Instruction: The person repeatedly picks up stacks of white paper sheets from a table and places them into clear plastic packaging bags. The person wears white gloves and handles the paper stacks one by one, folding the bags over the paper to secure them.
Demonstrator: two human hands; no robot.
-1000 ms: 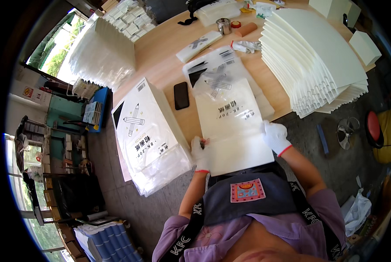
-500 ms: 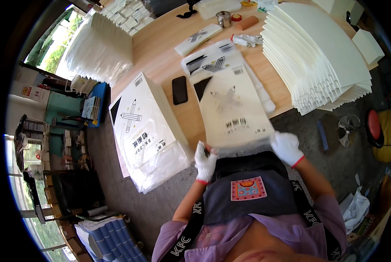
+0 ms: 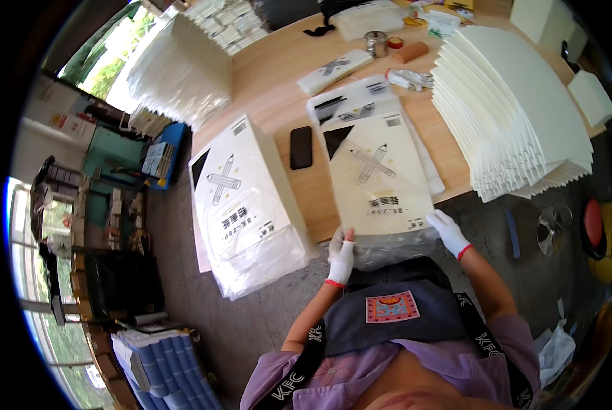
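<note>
- Packet (image 3: pixel 378 174) of drawing paper lies right of the phone (image 3: pixel 301 147), reaching nearer the wearer than the phone does. Half a second ago its printing was smeared by motion; a second ago bare white paper stuck out of it toward the wearer. Now the crossed pencils read crisply over the paper, and a crumpled strip of clear film (image 3: pixel 395 249) extends past the paper's near edge.
- That change suggests the sleeve is drawn over the whole sheaf, so the insertion looks done as far as the near edge; the loose film strip is not yet folded or smoothed.
- Left hand (image 3: pixel 341 256), gloved, is on the near side of the phone, at the packet's near left corner. Its fingers are narrow, seemingly pinching that corner, the bare thumb tip uppermost; what lies under the corner is hidden.
- Right hand (image 3: pixel 449 232), also gloved, is farther right of the phone, touching the packet's right edge close to the near corner. Its fingers reach along that edge; I cannot tell whether they grip.
- Between the two hands, then, lie the paper's near edge and the film strip.
- Left of the phone, on the tabletop (image 3: pixel 272 78), stands a pile of similar packets (image 3: pixel 234 198); beyond the held packet, more printed sleeves (image 3: pixel 350 99) lie right of the phone.
</note>
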